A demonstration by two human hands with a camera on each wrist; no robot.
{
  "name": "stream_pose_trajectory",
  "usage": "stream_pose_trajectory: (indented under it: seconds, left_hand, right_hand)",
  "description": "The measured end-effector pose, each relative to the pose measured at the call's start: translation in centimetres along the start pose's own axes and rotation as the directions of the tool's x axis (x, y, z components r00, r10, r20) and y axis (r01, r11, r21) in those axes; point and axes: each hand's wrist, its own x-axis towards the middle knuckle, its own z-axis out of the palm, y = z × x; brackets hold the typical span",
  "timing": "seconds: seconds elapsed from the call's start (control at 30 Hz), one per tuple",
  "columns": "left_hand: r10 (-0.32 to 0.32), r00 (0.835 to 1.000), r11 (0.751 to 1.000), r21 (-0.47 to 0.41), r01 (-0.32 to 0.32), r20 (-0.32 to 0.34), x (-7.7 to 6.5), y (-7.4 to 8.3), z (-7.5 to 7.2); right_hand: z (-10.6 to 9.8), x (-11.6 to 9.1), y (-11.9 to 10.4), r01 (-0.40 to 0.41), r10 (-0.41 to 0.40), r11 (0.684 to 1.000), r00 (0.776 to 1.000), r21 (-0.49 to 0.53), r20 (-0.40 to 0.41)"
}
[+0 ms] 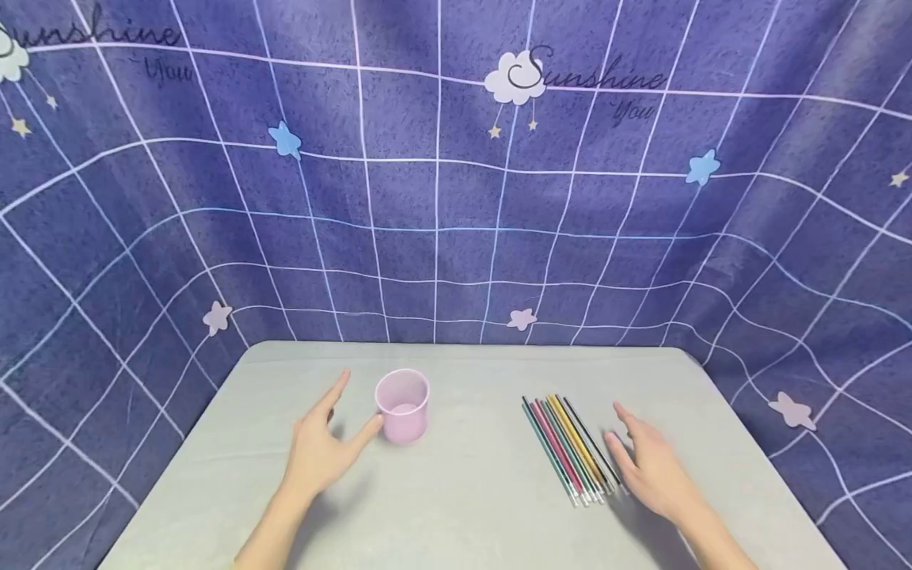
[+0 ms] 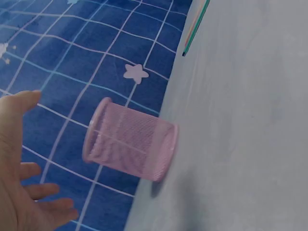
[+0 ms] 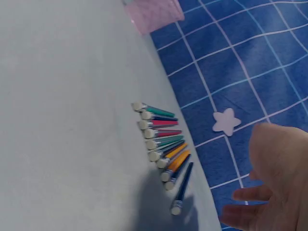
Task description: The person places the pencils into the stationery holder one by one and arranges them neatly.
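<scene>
A pink mesh pencil cup (image 1: 404,423) stands upright on the table, left of its middle. Just left of it is my left hand (image 1: 318,451), thumb and fingers spread; in the left wrist view that hand (image 2: 24,192) shows a gap to the cup (image 2: 132,139). Several pencils (image 1: 570,451) in green, red, yellow and dark colours lie side by side on the right, their white eraser ends (image 3: 153,144) towards me. My right hand (image 1: 655,467) hovers beside them with relaxed fingers, holding nothing. One dark pencil (image 3: 183,187) lies slightly apart from the row.
The pale grey table (image 1: 456,507) has rounded far corners. Behind it and along both sides hangs a blue curtain (image 1: 456,198) with white grid lines, stars and clouds. Bare tabletop separates the cup from the pencils.
</scene>
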Motion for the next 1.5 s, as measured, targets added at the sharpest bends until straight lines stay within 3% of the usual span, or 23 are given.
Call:
stream_pose_trajectory:
  seconds: [0.2, 0.47, 0.57, 0.93, 1.03, 1.2, 1.33, 1.5]
  left_hand:
    - [-0.081, 0.997, 0.984, -0.156, 0.082, 0.009, 0.8, -0.8, 2.1]
    - [-0.089, 0.995, 0.972, -0.213, 0.095, 0.036, 1.6, -1.6, 3.9]
    - [-0.092, 0.994, 0.968, -0.228, 0.102, 0.052, 1.7, -1.7, 4.4]
    - [-0.125, 0.991, 0.958, -0.253, 0.132, 0.043, 1.9, -1.6, 4.9]
    - [-0.136, 0.989, 0.956, -0.257, 0.144, 0.051, 1.9, -1.6, 5.0]
    - [-0.149, 0.987, 0.957, -0.242, 0.158, 0.057, 2.0, -1.7, 4.9]
    - [-0.155, 0.985, 0.95, -0.264, 0.169, 0.073, 2.2, -1.4, 4.9]
    - [-0.144, 0.987, 0.945, -0.284, 0.16, 0.075, 2.2, -1.5, 4.9]
  right_hand:
    - [1.8, 0.1, 0.2, -0.053, 0.055, 0.998, 0.996, -0.028, 0.074]
    - [3.5, 1.1, -0.1, -0.024, 0.037, 0.988, 0.996, -0.152, 0.08]
    - [3.8, 1.5, -0.2, -0.048, 0.064, 0.984, 0.994, -0.172, 0.09]
    - [3.4, 2.1, -0.5, -0.139, 0.158, 0.981, 0.978, -0.137, 0.137]
    - [2.9, 2.2, -0.2, -0.128, 0.145, 0.981, 0.983, -0.145, 0.112]
    - [1.7, 3.4, 0.2, -0.05, 0.049, 0.988, 0.999, -0.148, -0.006]
    - [0.6, 5.0, 0.0, -0.025, 0.015, 0.993, 0.997, -0.119, -0.079]
    - [-0.5, 7.0, -1.9, -0.022, 0.015, 0.998, 0.99, -0.05, -0.141]
